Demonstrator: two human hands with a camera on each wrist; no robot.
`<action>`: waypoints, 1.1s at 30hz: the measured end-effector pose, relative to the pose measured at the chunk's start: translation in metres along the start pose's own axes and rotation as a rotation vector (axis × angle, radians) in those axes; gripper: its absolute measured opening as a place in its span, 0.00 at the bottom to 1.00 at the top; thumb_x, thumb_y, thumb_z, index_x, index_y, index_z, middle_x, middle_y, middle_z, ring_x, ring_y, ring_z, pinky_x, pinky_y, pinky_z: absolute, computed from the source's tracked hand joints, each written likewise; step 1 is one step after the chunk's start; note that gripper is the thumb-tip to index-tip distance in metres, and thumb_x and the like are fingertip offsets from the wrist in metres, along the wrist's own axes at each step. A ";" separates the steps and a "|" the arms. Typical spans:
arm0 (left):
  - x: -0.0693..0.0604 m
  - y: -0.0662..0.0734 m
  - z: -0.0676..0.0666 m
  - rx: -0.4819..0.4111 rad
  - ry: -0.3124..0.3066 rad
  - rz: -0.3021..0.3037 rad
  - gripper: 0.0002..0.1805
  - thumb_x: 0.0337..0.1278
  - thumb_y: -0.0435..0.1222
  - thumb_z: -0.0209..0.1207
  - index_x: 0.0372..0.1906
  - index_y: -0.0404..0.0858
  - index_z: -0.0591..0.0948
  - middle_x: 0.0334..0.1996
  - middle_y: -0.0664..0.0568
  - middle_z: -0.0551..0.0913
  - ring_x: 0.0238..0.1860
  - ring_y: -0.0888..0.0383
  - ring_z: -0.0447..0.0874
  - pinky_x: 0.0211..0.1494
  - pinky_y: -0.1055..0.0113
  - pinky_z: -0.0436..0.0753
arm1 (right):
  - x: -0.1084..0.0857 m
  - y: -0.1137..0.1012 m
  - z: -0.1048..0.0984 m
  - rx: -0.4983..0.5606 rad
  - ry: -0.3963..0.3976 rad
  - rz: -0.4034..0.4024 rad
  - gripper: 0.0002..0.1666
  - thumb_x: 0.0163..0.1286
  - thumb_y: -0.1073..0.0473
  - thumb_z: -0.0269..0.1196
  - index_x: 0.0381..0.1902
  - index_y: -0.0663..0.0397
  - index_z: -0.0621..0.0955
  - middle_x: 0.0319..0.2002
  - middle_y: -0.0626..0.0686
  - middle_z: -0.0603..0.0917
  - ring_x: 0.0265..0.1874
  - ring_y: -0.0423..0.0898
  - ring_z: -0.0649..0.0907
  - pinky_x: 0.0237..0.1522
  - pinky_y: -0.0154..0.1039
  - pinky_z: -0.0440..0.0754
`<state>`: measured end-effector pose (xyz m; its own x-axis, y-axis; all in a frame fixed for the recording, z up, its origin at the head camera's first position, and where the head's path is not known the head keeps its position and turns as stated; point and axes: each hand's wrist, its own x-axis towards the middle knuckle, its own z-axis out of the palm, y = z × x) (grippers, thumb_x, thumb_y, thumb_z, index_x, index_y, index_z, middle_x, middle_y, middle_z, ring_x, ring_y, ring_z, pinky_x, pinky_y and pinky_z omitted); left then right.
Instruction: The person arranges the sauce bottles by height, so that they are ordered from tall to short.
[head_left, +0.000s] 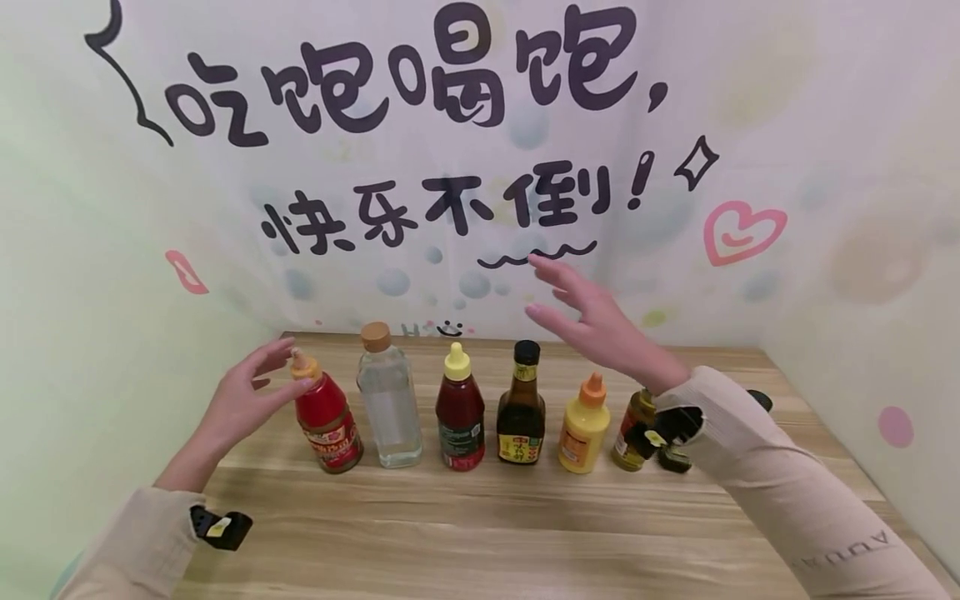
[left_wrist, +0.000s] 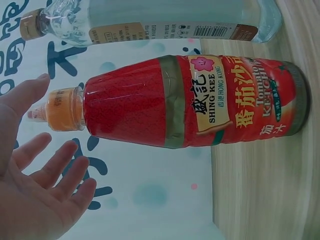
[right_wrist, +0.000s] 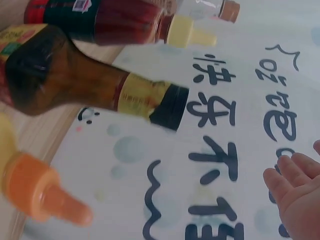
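At the left end of a row of bottles stands a red ketchup bottle [head_left: 330, 425] with an orange nozzle cap [left_wrist: 65, 109]. My left hand [head_left: 243, 396] reaches beside that cap, thumb and fingers spread around it; in the left wrist view a gap shows between fingers and cap. My right hand [head_left: 592, 325] is raised above the dark sauce bottle [head_left: 521, 425] and the yellow squeeze bottle [head_left: 585, 429], fingers extended and holding nothing. In the right wrist view the fingers [right_wrist: 295, 175] appear at the right edge, apart from the bottles.
A clear bottle [head_left: 390, 408] with a brown cap stands right of the ketchup, then a dark red bottle [head_left: 461, 421] with a yellow cap. A small oil bottle [head_left: 636, 429] is partly behind my right wrist. A printed white backdrop [head_left: 450, 292] closes off the wooden table [head_left: 450, 533].
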<state>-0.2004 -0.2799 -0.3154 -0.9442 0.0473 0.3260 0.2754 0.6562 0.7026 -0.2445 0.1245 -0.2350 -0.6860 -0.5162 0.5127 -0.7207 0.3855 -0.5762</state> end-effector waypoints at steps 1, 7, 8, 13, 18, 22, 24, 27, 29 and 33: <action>0.000 -0.001 0.000 -0.006 -0.006 -0.002 0.35 0.52 0.43 0.59 0.62 0.33 0.61 0.54 0.32 0.67 0.54 0.38 0.64 0.51 0.41 0.65 | 0.003 -0.002 0.003 0.011 -0.005 0.002 0.33 0.65 0.54 0.55 0.65 0.50 0.59 0.63 0.51 0.63 0.60 0.45 0.64 0.59 0.43 0.62; 0.001 -0.001 0.001 -0.034 -0.051 -0.016 0.34 0.52 0.41 0.59 0.63 0.32 0.60 0.54 0.33 0.67 0.54 0.39 0.64 0.51 0.43 0.66 | 0.018 -0.015 0.019 0.078 -0.050 0.016 0.32 0.65 0.56 0.55 0.64 0.53 0.60 0.63 0.51 0.62 0.59 0.46 0.66 0.57 0.42 0.66; 0.001 -0.001 0.001 -0.035 -0.057 -0.017 0.35 0.53 0.40 0.59 0.63 0.32 0.60 0.54 0.33 0.67 0.54 0.39 0.64 0.51 0.43 0.66 | 0.020 -0.016 0.022 0.093 -0.060 0.018 0.32 0.65 0.56 0.55 0.64 0.54 0.60 0.63 0.51 0.62 0.59 0.46 0.66 0.57 0.42 0.66; 0.001 -0.001 0.002 -0.025 -0.072 -0.010 0.34 0.53 0.41 0.59 0.62 0.31 0.60 0.54 0.33 0.67 0.53 0.39 0.65 0.52 0.43 0.67 | 0.033 -0.019 0.034 0.128 -0.087 0.026 0.34 0.63 0.54 0.56 0.65 0.52 0.59 0.63 0.49 0.62 0.58 0.43 0.67 0.57 0.39 0.66; 0.002 -0.001 0.003 -0.011 -0.085 0.002 0.34 0.53 0.41 0.59 0.61 0.31 0.61 0.53 0.33 0.67 0.52 0.38 0.66 0.51 0.43 0.68 | 0.048 -0.026 0.049 0.171 -0.094 0.019 0.35 0.63 0.54 0.57 0.65 0.52 0.59 0.63 0.50 0.62 0.58 0.43 0.67 0.57 0.39 0.66; 0.003 -0.002 0.004 -0.015 -0.104 0.012 0.33 0.53 0.40 0.58 0.61 0.31 0.62 0.52 0.34 0.67 0.51 0.36 0.67 0.50 0.44 0.70 | 0.055 -0.029 0.064 0.233 -0.100 0.026 0.34 0.62 0.56 0.58 0.65 0.52 0.59 0.63 0.51 0.62 0.58 0.44 0.68 0.56 0.39 0.67; 0.004 -0.003 0.005 -0.021 -0.118 0.021 0.32 0.53 0.39 0.58 0.61 0.31 0.62 0.52 0.34 0.67 0.51 0.35 0.67 0.49 0.44 0.70 | 0.056 -0.028 0.071 0.258 -0.101 0.034 0.34 0.62 0.57 0.58 0.64 0.53 0.60 0.63 0.51 0.63 0.58 0.44 0.68 0.56 0.38 0.68; 0.004 -0.005 0.006 -0.035 -0.134 0.035 0.31 0.53 0.38 0.58 0.60 0.30 0.62 0.52 0.34 0.67 0.50 0.36 0.68 0.49 0.45 0.71 | 0.059 -0.027 0.080 0.299 -0.101 0.044 0.34 0.62 0.58 0.59 0.64 0.53 0.60 0.63 0.52 0.63 0.57 0.44 0.68 0.54 0.38 0.69; 0.005 -0.006 0.006 -0.038 -0.138 0.044 0.31 0.53 0.38 0.58 0.60 0.30 0.62 0.52 0.34 0.67 0.50 0.36 0.69 0.48 0.45 0.72 | 0.061 -0.026 0.085 0.320 -0.103 0.048 0.34 0.62 0.59 0.59 0.64 0.54 0.60 0.63 0.53 0.62 0.57 0.45 0.69 0.54 0.38 0.69; 0.007 -0.008 0.006 -0.032 -0.132 0.046 0.30 0.54 0.38 0.58 0.60 0.30 0.63 0.51 0.34 0.68 0.50 0.36 0.69 0.49 0.45 0.71 | 0.066 -0.029 0.098 0.329 -0.129 0.064 0.35 0.61 0.58 0.59 0.64 0.53 0.60 0.63 0.53 0.62 0.57 0.46 0.69 0.53 0.36 0.70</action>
<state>-0.2101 -0.2804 -0.3227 -0.9453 0.1769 0.2742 0.3230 0.6271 0.7088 -0.2593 0.0047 -0.2468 -0.6957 -0.5989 0.3966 -0.5913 0.1640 -0.7896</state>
